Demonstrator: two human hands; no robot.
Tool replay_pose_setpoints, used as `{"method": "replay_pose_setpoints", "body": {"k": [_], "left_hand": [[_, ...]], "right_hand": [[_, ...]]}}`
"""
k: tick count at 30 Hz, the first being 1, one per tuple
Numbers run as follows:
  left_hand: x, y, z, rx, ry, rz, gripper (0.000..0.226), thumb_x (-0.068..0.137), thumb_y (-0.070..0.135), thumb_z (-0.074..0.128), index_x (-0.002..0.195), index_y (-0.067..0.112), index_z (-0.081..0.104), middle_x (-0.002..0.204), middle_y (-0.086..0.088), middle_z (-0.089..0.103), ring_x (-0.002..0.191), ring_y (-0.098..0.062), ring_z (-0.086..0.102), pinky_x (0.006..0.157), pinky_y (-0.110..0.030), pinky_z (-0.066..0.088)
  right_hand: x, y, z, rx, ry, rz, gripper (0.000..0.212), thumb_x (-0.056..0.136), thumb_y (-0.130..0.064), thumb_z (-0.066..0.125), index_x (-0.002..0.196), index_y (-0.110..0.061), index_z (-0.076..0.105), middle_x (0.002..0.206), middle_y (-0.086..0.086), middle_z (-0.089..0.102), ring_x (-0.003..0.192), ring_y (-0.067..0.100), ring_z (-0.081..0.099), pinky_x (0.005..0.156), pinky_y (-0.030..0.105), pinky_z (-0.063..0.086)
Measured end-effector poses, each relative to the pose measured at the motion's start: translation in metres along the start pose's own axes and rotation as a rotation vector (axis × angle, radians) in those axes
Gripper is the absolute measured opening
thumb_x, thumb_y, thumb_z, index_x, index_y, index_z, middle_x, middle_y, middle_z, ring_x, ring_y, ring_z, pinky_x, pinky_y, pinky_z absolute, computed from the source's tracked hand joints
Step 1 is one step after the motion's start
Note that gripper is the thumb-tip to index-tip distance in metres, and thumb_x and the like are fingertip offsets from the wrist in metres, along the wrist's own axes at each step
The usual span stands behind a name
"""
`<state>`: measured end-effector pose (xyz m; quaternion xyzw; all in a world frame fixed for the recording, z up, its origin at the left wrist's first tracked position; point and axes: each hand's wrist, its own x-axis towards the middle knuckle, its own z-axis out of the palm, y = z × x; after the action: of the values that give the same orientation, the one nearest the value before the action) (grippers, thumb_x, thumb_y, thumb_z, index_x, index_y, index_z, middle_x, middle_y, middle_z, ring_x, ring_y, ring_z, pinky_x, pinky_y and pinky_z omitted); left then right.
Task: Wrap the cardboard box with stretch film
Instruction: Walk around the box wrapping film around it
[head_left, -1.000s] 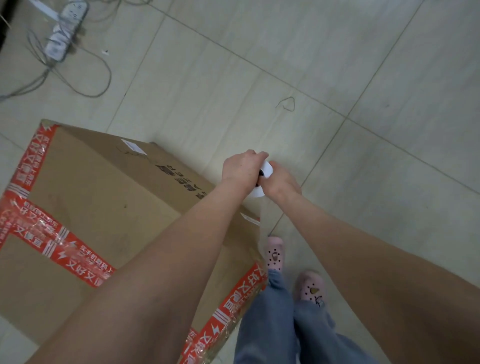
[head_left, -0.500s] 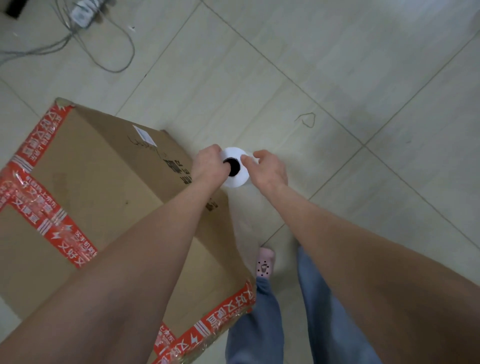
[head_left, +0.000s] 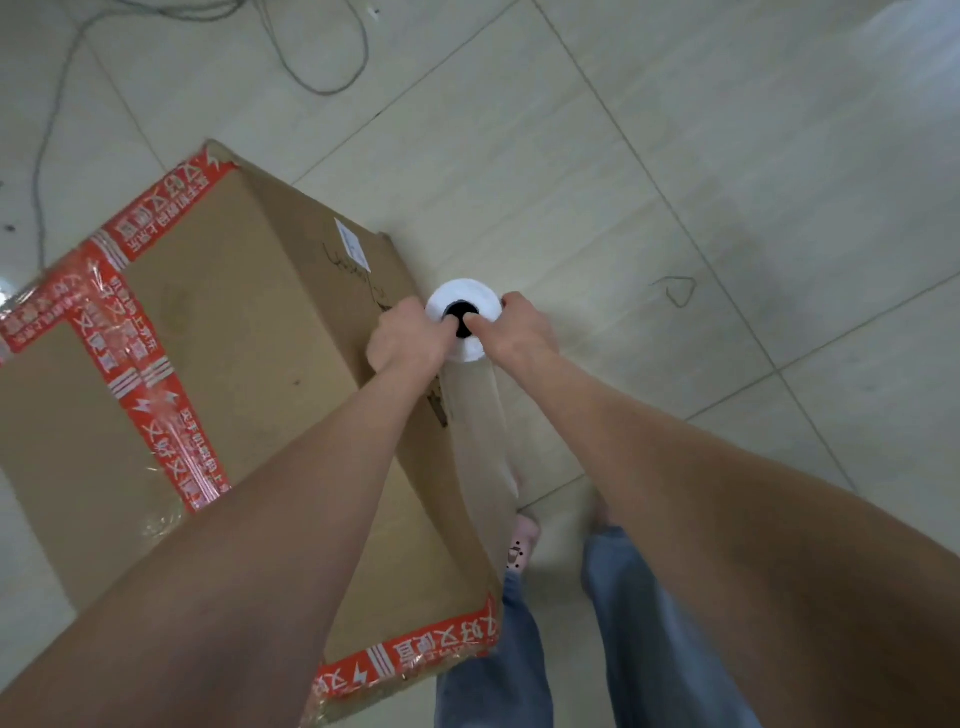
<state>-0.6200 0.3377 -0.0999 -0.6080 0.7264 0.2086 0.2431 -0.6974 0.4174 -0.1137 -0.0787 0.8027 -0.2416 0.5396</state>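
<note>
From my seat I see both hands meet at centre frame on the stretch film roll (head_left: 464, 292), a white cylinder seen end-on with a dark round core. The left hand (head_left: 410, 339) and the right hand (head_left: 521, 332) each grip its rim, fingers curled, with one digit from each hooked into the core hole. A clear, slightly hazy sheet of film (head_left: 482, 441) runs from the roll down along the right side of the cardboard box (head_left: 234, 364) towards its lower corner.

The box fills the left and lower centre of the frame: matte brown, square-edged, sealed with glossy red tape (head_left: 156, 400) printed in white characters. A small white label (head_left: 353, 252) sits on its upper right face. It stands on a pale tiled floor (head_left: 675, 156); a thin grey cable (head_left: 332, 78) loops at upper left. Blue jeans (head_left: 649, 623) show at the bottom, and what may be a pink slipper (head_left: 521, 543), blurred.
</note>
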Motion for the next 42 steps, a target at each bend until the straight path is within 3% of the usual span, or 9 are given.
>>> {"method": "replay_pose_setpoints", "body": {"k": [4, 9, 17, 22, 26, 31, 35, 39, 42], "left_hand": [[-0.002, 0.007, -0.006, 0.196, 0.007, 0.125, 0.031, 0.090, 0.030, 0.055, 0.115, 0.011, 0.053, 0.108, -0.013, 0.062, 0.097, -0.031, 0.060, 0.064, -0.032, 0.039], [0.001, 0.020, -0.006, 0.312, 0.036, 0.430, 0.037, 0.088, 0.008, 0.049, 0.125, 0.015, 0.048, 0.111, -0.010, 0.057, 0.096, -0.034, 0.060, 0.063, -0.035, 0.040], [0.011, 0.026, -0.002, 0.107, 0.059, 0.306, 0.030, 0.091, 0.013, 0.046, 0.120, 0.014, 0.055, 0.104, -0.012, 0.062, 0.094, -0.033, 0.060, 0.064, -0.032, 0.041], [0.016, 0.039, -0.009, 0.216, 0.083, 0.418, 0.031, 0.092, 0.011, 0.049, 0.122, 0.016, 0.054, 0.113, -0.007, 0.056, 0.104, -0.026, 0.055, 0.068, -0.034, 0.043], [0.029, 0.051, -0.019, 0.318, 0.076, 0.478, 0.024, 0.090, 0.010, 0.049, 0.114, 0.013, 0.054, 0.108, -0.007, 0.055, 0.096, -0.027, 0.056, 0.062, -0.034, 0.038], [0.044, 0.051, -0.031, 0.125, 0.043, 0.340, 0.023, 0.087, 0.011, 0.051, 0.109, 0.009, 0.054, 0.104, -0.011, 0.058, 0.091, -0.030, 0.059, 0.063, -0.033, 0.043], [0.058, 0.038, -0.038, -0.071, 0.011, 0.100, 0.023, 0.084, 0.020, 0.055, 0.106, 0.011, 0.056, 0.103, -0.011, 0.062, 0.093, -0.030, 0.060, 0.065, -0.032, 0.046], [0.069, 0.031, -0.048, -0.257, -0.013, -0.055, 0.022, 0.082, 0.025, 0.058, 0.099, 0.011, 0.057, 0.100, -0.008, 0.063, 0.092, -0.026, 0.060, 0.062, -0.028, 0.040], [0.074, 0.027, -0.055, -0.337, -0.011, -0.089, 0.021, 0.083, 0.031, 0.060, 0.088, 0.011, 0.054, 0.087, -0.005, 0.059, 0.088, -0.026, 0.061, 0.054, -0.026, 0.035]], "right_hand": [[0.002, -0.006, 0.002, -0.129, 0.021, -0.026, 0.028, 0.091, -0.026, 0.050, 0.117, -0.013, 0.051, 0.115, 0.009, 0.059, 0.103, 0.029, 0.054, 0.072, 0.031, 0.037], [0.005, -0.013, -0.003, -0.187, 0.032, -0.062, 0.031, 0.089, -0.025, 0.052, 0.116, -0.011, 0.048, 0.113, 0.013, 0.059, 0.111, 0.033, 0.053, 0.086, 0.039, 0.047], [0.020, -0.028, -0.028, -0.348, 0.080, -0.148, 0.021, 0.086, -0.020, 0.055, 0.106, -0.014, 0.055, 0.103, 0.008, 0.062, 0.092, 0.028, 0.058, 0.069, 0.031, 0.041], [0.024, -0.036, -0.033, -0.437, 0.080, -0.208, 0.022, 0.086, -0.018, 0.053, 0.108, -0.017, 0.059, 0.100, 0.006, 0.063, 0.086, 0.026, 0.056, 0.067, 0.029, 0.040], [0.032, -0.041, -0.040, -0.470, 0.120, -0.260, 0.020, 0.088, -0.020, 0.051, 0.107, -0.018, 0.058, 0.097, 0.006, 0.065, 0.081, 0.026, 0.056, 0.063, 0.030, 0.038], [0.034, -0.049, -0.045, -0.242, 0.053, -0.137, 0.046, 0.084, -0.031, 0.062, 0.125, -0.014, 0.048, 0.102, 0.005, 0.059, 0.092, 0.025, 0.058, 0.075, 0.033, 0.047], [0.042, -0.063, -0.028, -0.008, -0.021, 0.056, 0.050, 0.076, -0.036, 0.067, 0.113, -0.008, 0.049, 0.101, 0.005, 0.060, 0.085, 0.028, 0.066, 0.076, 0.037, 0.056], [0.051, -0.088, -0.022, -0.143, 0.018, -0.067, 0.034, 0.081, -0.024, 0.059, 0.111, -0.009, 0.057, 0.102, 0.008, 0.065, 0.085, 0.026, 0.063, 0.064, 0.028, 0.044], [0.058, -0.104, -0.022, -0.227, 0.068, -0.150, 0.026, 0.084, -0.018, 0.057, 0.109, -0.010, 0.060, 0.100, 0.006, 0.062, 0.082, 0.024, 0.055, 0.065, 0.029, 0.040]]}}
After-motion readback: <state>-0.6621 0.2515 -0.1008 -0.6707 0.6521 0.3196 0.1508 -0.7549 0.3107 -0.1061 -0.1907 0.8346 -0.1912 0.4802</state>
